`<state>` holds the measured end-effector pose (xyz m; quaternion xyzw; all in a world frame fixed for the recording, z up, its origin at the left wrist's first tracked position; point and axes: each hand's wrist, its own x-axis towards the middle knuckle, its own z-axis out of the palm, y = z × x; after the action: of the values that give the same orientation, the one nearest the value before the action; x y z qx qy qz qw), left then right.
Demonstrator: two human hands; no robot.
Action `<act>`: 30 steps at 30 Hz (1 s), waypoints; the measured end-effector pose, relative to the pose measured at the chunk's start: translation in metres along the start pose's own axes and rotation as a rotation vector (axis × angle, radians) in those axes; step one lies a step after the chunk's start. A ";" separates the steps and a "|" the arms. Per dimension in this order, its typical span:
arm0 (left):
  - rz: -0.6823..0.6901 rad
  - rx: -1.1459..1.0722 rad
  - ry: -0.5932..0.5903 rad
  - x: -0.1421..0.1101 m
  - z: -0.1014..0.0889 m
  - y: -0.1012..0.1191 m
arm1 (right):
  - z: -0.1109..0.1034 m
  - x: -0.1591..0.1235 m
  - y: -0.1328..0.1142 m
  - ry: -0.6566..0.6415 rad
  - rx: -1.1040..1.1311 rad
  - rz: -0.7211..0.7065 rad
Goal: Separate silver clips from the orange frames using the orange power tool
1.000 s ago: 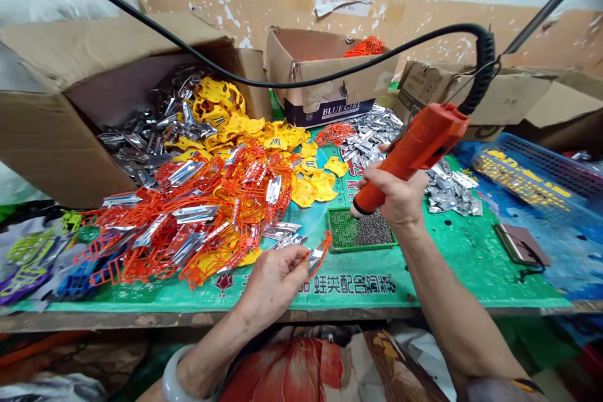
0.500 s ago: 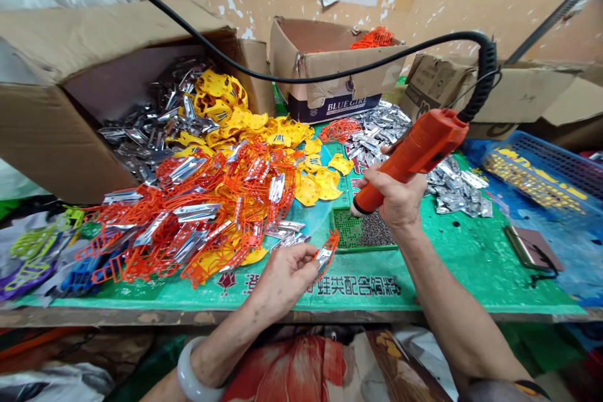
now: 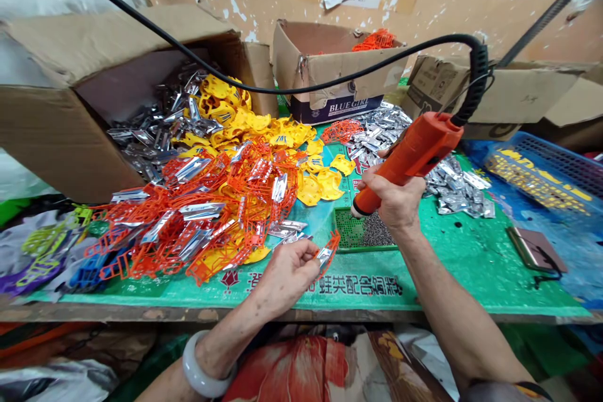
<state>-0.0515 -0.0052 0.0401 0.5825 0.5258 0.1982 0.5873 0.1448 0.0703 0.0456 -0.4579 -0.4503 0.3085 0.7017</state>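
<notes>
Seemingly a pick-up step: right hand (image 3: pixel 400 206) grips the orange power tool (image 3: pixel 411 149), right of centre, tip at the green tray (image 3: pixel 347 233) of small metal pieces (image 3: pixel 377 231). Left hand (image 3: pixel 286 271) pinches an orange-and-silver part (image 3: pixel 326 255), lower centre; judged next move calls for a steady pinch.

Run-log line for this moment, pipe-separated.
left hand: pinches orange-and-silver part | right hand: holds orange electric screwdriver, tip at green tray | tray contents: small metal pieces

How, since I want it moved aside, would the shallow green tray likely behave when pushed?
The green tray should slide rather than tip, being low and broad. The loose small metal pieces, gathered toward its right side, may shift and could spill over its low rim.
</notes>
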 end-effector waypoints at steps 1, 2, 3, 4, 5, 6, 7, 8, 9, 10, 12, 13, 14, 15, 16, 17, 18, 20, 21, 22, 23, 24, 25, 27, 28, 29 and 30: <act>-0.010 0.003 -0.012 -0.003 -0.001 0.003 | 0.000 0.001 -0.001 0.001 0.008 0.002; -0.024 0.009 -0.031 -0.005 -0.001 0.006 | 0.000 0.002 -0.002 0.005 0.019 0.005; -0.037 0.019 -0.056 -0.008 -0.001 0.009 | 0.000 0.004 -0.004 0.011 0.034 0.008; -0.045 0.028 -0.084 -0.010 -0.001 0.011 | -0.001 0.005 -0.007 0.017 0.056 0.004; -0.049 0.032 -0.112 -0.011 0.000 0.012 | -0.002 0.007 -0.011 0.020 0.083 -0.004; -0.053 0.030 -0.137 -0.012 0.001 0.013 | -0.003 0.008 -0.017 0.019 0.112 -0.018; -0.057 0.023 -0.158 -0.012 0.002 0.014 | -0.005 0.008 -0.024 0.015 0.140 -0.031; -0.059 0.011 -0.177 -0.011 0.004 0.014 | -0.006 0.008 -0.033 0.008 0.167 -0.041; -0.061 0.000 -0.190 -0.010 0.006 0.014 | -0.008 0.006 -0.043 0.000 0.190 -0.044; -0.063 -0.007 -0.193 -0.008 0.008 0.013 | -0.010 0.002 -0.054 -0.010 0.208 -0.038; -0.061 -0.020 -0.197 -0.005 0.011 0.011 | -0.012 -0.008 -0.074 -0.051 0.243 -0.007; -0.059 -0.032 -0.203 -0.004 0.012 0.009 | -0.013 -0.015 -0.083 -0.080 0.259 0.009; -0.059 -0.044 -0.210 -0.003 0.013 0.007 | -0.013 -0.022 -0.091 -0.112 0.276 0.027; -0.058 -0.059 -0.215 -0.002 0.014 0.004 | -0.013 -0.029 -0.096 -0.143 0.291 0.044; -0.054 -0.072 -0.220 -0.001 0.015 0.002 | -0.013 -0.036 -0.100 -0.174 0.306 0.061; -0.048 -0.079 -0.222 0.000 0.015 -0.001 | -0.012 -0.041 -0.102 -0.200 0.319 0.078; -0.042 -0.079 -0.218 0.001 0.015 -0.003 | -0.011 -0.046 -0.103 -0.222 0.329 0.091; -0.024 -0.075 -0.214 0.002 0.015 -0.007 | -0.010 -0.053 -0.102 -0.250 0.342 0.112; -0.015 -0.077 -0.213 0.002 0.015 -0.008 | -0.009 -0.055 -0.101 -0.255 0.344 0.117; -0.009 -0.082 -0.212 0.002 0.015 -0.008 | -0.009 -0.057 -0.099 -0.256 0.345 0.118; -0.004 -0.089 -0.210 0.002 0.015 -0.009 | -0.008 -0.058 -0.098 -0.257 0.344 0.117; -0.001 -0.095 -0.208 0.002 0.015 -0.009 | -0.008 -0.058 -0.097 -0.259 0.341 0.117; 0.002 -0.100 -0.207 0.002 0.015 -0.008 | -0.008 -0.059 -0.096 -0.261 0.336 0.120; 0.002 -0.105 -0.205 0.002 0.015 -0.008 | -0.008 -0.059 -0.095 -0.266 0.325 0.132; 0.003 -0.103 -0.204 0.002 0.015 -0.007 | -0.008 -0.059 -0.094 -0.267 0.320 0.136; 0.004 -0.101 -0.203 0.002 0.015 -0.007 | -0.008 -0.059 -0.093 -0.268 0.315 0.135; 0.004 -0.097 -0.203 0.002 0.015 -0.007 | -0.008 -0.059 -0.092 -0.268 0.311 0.132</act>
<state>-0.0404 -0.0121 0.0291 0.5715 0.4522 0.1647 0.6647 0.1300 -0.0186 0.1086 -0.3275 -0.4558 0.4776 0.6759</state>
